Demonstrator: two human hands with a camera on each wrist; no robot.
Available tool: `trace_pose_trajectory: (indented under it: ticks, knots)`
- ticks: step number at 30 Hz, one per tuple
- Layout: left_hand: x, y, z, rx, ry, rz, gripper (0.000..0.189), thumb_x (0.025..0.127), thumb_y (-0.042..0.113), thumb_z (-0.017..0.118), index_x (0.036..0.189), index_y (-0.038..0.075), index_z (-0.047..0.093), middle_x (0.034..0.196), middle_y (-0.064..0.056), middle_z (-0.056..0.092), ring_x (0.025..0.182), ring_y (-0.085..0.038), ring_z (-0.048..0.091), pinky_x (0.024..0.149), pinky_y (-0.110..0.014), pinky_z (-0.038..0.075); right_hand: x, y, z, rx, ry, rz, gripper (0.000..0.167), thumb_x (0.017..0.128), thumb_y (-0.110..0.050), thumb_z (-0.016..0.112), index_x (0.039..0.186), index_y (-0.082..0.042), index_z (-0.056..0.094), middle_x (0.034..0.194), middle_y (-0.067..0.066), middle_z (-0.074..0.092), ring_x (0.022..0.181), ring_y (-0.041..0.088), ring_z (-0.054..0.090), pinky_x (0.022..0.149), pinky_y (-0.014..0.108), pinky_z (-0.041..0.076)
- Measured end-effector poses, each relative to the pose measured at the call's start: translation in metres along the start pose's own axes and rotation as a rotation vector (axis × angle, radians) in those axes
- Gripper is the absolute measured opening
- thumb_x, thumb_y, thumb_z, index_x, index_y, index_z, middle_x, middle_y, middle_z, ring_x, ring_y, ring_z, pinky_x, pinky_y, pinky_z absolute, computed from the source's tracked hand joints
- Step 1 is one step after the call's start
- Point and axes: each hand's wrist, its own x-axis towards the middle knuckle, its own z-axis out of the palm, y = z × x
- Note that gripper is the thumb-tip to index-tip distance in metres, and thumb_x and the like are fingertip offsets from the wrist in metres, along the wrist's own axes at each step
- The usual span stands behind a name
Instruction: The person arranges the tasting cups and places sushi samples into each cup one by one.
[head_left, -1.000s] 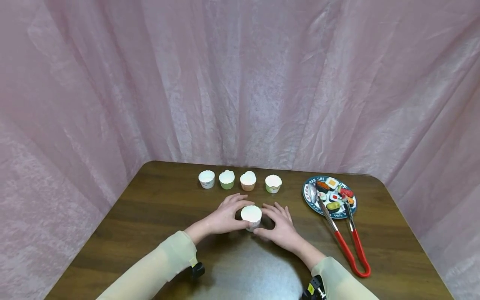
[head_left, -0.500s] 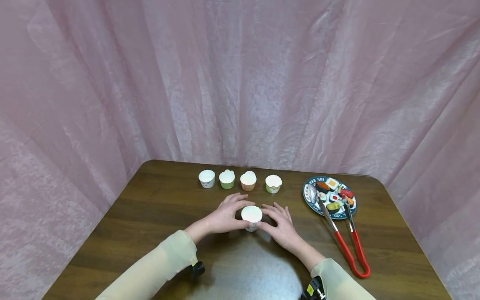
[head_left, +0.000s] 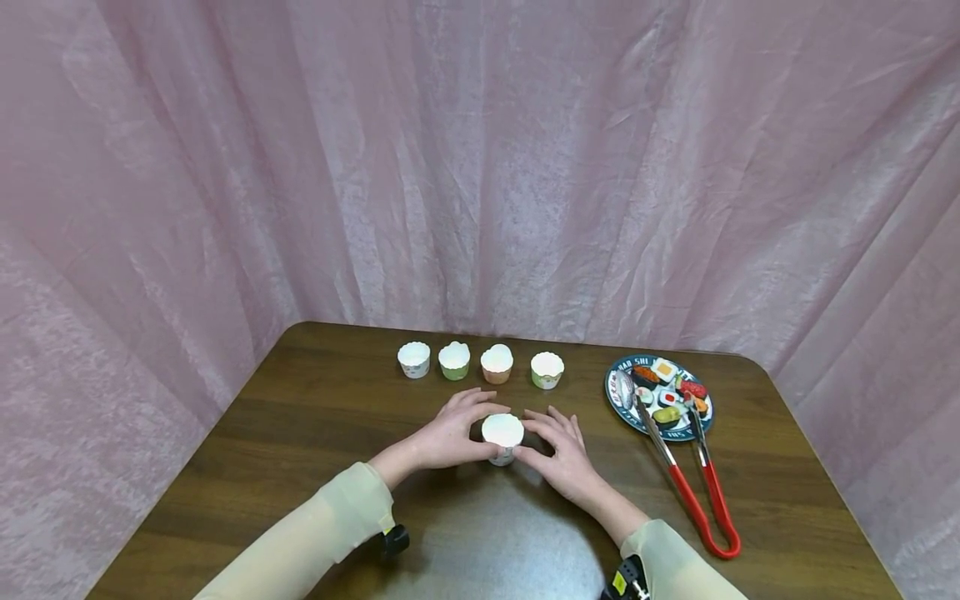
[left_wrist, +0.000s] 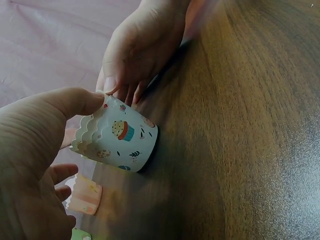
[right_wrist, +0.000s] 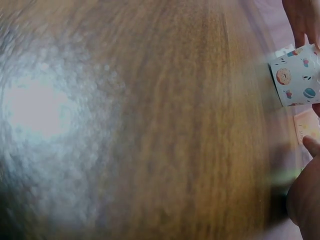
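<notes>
A white paper cupcake cup [head_left: 502, 431] with a scalloped rim stands upright between both hands, near the middle of the table. Small cupcake and leaf prints cover its wall [left_wrist: 120, 135] in the left wrist view. My left hand [head_left: 455, 434] holds the rim from the left, thumb at the near side and fingers round the far side. From the right, my right hand [head_left: 561, 457] grips the same rim, its thumb close to the left thumb. The right wrist view catches only the cup's lower part [right_wrist: 297, 77] at its edge; most of that hand is hidden there.
Behind the hands runs a row of several more cups: white [head_left: 414, 360], green [head_left: 454, 361], orange [head_left: 497, 364] and green [head_left: 547, 371]. At the right, red-handled tongs [head_left: 708, 508] lie across a round plate [head_left: 617, 400] of sushi pieces. A pink curtain [head_left: 480, 167] hangs behind the table.
The right thumb has shifted slightly up onto the cup's near rim, closer to the left thumb. The left hand and the cup stay practically in place.
</notes>
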Motion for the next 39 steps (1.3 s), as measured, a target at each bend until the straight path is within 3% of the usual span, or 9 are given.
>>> trace_pose_trajectory:
  ticks: [9, 19, 27, 33, 39]
  knots:
    - [-0.001, 0.0, 0.0, -0.016, 0.021, 0.009, 0.061, 0.089, 0.042, 0.078, 0.144, 0.021, 0.06, 0.159, -0.014, 0.039, 0.15, -0.038, 0.022, 0.112, -0.069, 0.025, -0.001, 0.001, 0.001, -0.018, 0.001, 0.002, 0.042, 0.09, -0.041, 0.076, 0.126, -0.019, 0.071, 0.149, 0.006, 0.055, 0.15, 0.043, 0.024, 0.118, 0.065, -0.005]
    - [0.0, 0.0, -0.003, -0.03, 0.026, 0.01, 0.061, 0.09, 0.043, 0.077, 0.144, 0.02, 0.06, 0.159, -0.015, 0.038, 0.15, -0.038, 0.021, 0.112, -0.069, 0.025, 0.004, -0.006, 0.007, -0.259, -0.051, 0.026, 0.065, 0.079, -0.056, 0.081, 0.13, -0.018, 0.068, 0.152, 0.007, 0.051, 0.15, 0.044, 0.022, 0.118, 0.067, -0.001]
    - [0.0, 0.002, -0.006, -0.033, 0.032, 0.007, 0.064, 0.09, 0.046, 0.077, 0.145, 0.02, 0.058, 0.161, -0.013, 0.036, 0.152, -0.038, 0.017, 0.113, -0.068, 0.024, 0.005, -0.009, 0.014, -0.332, -0.045, 0.041, 0.071, 0.075, -0.057, 0.084, 0.134, -0.019, 0.068, 0.152, 0.008, 0.05, 0.15, 0.046, 0.021, 0.116, 0.07, -0.002]
    - [-0.003, 0.012, -0.022, -0.044, 0.09, 0.004, 0.062, 0.089, 0.044, 0.078, 0.144, 0.023, 0.059, 0.163, -0.007, 0.034, 0.154, -0.033, 0.012, 0.114, -0.068, 0.023, 0.006, -0.008, 0.017, -0.335, -0.022, 0.023, 0.063, 0.074, -0.054, 0.086, 0.125, -0.019, 0.072, 0.15, 0.009, 0.052, 0.149, 0.048, 0.022, 0.116, 0.071, 0.0]
    - [-0.007, 0.014, -0.052, -0.019, 0.185, 0.02, 0.063, 0.088, 0.043, 0.079, 0.144, 0.023, 0.06, 0.164, -0.004, 0.031, 0.155, -0.032, 0.011, 0.115, -0.068, 0.02, 0.004, -0.01, 0.016, -0.322, -0.004, 0.027, 0.06, 0.073, -0.053, 0.087, 0.12, -0.018, 0.073, 0.149, 0.01, 0.054, 0.148, 0.047, 0.025, 0.116, 0.071, 0.002]
